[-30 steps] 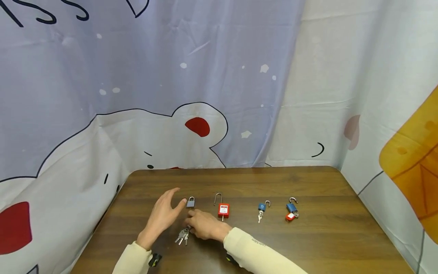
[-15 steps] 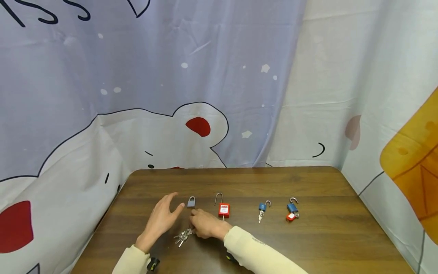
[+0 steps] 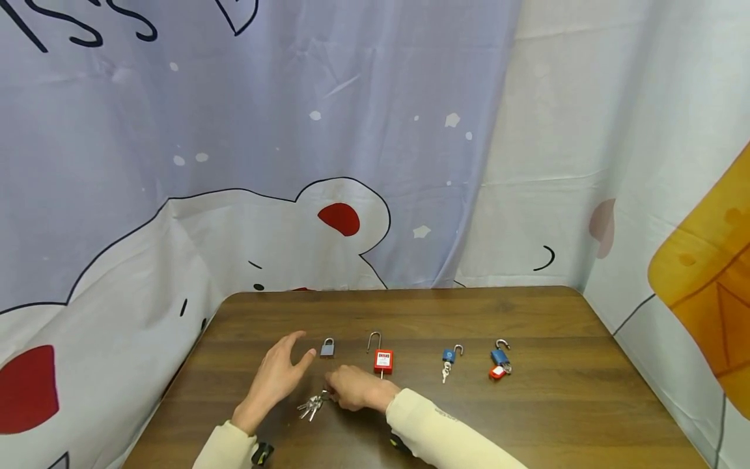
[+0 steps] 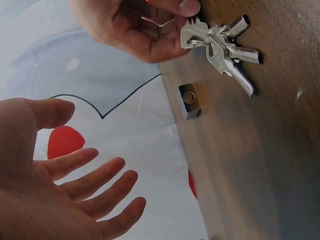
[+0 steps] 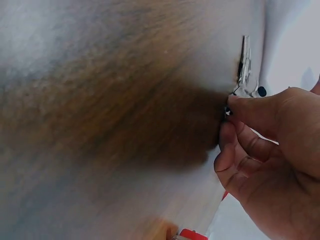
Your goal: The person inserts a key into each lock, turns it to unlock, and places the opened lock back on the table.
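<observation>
My right hand (image 3: pixel 354 387) pinches a bunch of several silver keys (image 3: pixel 312 405) between thumb and fingers, low over the table. The keys fan out to the left of my fingertips; in the left wrist view the bunch of keys (image 4: pixel 225 50) hangs together on a ring. Fingers spread, my left hand (image 3: pixel 275 372) is held open to the left and touches nothing. Just beyond both hands a small grey padlock (image 3: pixel 327 350) with its shackle closed sits on the wooden table (image 3: pixel 469 430). In the left wrist view the keyhole end of that padlock (image 4: pixel 189 101) shows.
A red padlock (image 3: pixel 383 361) with a long raised shackle and a key in it lies right of the grey one. Farther right are a blue padlock (image 3: pixel 448 355) with keys and another blue padlock (image 3: pixel 499 356) with a red tag. A printed curtain (image 3: pixel 410 163) hangs behind.
My right hand has shifted slightly right, away from the grey padlock, and the keys have spread and turned more to the left. My left hand has drawn back a little to the left.
</observation>
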`<state>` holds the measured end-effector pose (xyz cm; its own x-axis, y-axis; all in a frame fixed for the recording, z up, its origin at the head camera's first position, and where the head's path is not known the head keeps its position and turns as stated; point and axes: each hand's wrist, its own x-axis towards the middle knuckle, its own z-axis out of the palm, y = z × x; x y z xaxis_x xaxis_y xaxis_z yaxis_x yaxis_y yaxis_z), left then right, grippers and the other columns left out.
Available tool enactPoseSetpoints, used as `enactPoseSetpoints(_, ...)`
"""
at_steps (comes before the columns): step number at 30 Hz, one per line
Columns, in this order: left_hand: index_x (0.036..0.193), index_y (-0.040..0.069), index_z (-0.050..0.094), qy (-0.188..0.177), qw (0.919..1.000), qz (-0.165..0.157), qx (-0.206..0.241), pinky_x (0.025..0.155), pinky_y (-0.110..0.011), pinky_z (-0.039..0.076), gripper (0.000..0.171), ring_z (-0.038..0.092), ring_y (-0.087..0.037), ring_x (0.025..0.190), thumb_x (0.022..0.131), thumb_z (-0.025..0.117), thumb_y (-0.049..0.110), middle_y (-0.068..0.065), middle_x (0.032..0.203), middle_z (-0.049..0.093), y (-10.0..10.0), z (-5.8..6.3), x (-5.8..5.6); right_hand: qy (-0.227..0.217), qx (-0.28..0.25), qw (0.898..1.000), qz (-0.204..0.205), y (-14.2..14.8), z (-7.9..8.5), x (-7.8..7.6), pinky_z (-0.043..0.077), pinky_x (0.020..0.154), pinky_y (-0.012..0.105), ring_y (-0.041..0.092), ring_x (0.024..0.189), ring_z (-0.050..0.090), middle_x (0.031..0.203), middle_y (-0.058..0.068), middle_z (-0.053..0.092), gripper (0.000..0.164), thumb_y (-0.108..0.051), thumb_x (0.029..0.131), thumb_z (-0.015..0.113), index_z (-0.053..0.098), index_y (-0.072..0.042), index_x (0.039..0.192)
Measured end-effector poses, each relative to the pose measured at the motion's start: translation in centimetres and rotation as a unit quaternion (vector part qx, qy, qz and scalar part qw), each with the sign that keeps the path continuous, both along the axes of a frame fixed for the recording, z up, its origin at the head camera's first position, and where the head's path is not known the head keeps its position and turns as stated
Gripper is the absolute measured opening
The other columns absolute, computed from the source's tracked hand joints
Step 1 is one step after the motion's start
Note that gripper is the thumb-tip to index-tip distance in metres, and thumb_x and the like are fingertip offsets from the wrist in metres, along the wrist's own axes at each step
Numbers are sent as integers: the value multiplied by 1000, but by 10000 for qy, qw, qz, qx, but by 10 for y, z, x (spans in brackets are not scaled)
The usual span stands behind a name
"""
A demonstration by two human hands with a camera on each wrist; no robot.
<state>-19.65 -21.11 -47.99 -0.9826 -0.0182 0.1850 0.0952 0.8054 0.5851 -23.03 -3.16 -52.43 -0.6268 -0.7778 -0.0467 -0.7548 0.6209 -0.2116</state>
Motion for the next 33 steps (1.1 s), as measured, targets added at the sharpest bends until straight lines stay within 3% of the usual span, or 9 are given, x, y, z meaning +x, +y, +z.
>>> enactPoseSetpoints(5,137,8,53,58,10000,-6,25,103,-58,43,50,53,-40,127,95,63,35,-18,138,57,0,2,2,59,-177,9998,90,8,3,1,42,57,16,2,62,50,71,-13,58,11,-16,87,72,65,-20,80)
enactPoseSetpoints(18,132,8,58,550,9979,-81,323,99,-52,48,46,59,-33,122,95,64,34,-14,131,62,0,12,2,-55,-1491,9888,-73,37,26,-6,43,62,11,-5,67,51,76,-12,65,7,-15,90,69,69,-17,83)
enactPoseSetpoints(27,127,10,61,1051,9930,-165,509,97,-50,50,39,62,-32,117,95,65,32,-11,126,66,9,30,5,-46,-1890,9814,-339,58,50,-5,47,66,13,-4,70,54,79,-12,68,6,-20,91,70,71,-18,85)
enactPoseSetpoints(33,129,14,61,1136,9908,-307,671,95,-51,50,40,61,-29,118,95,63,35,-8,128,65,20,45,11,149,-2230,9738,-412,77,72,-2,47,66,15,-3,69,54,79,-9,69,6,-20,91,70,72,-16,87)
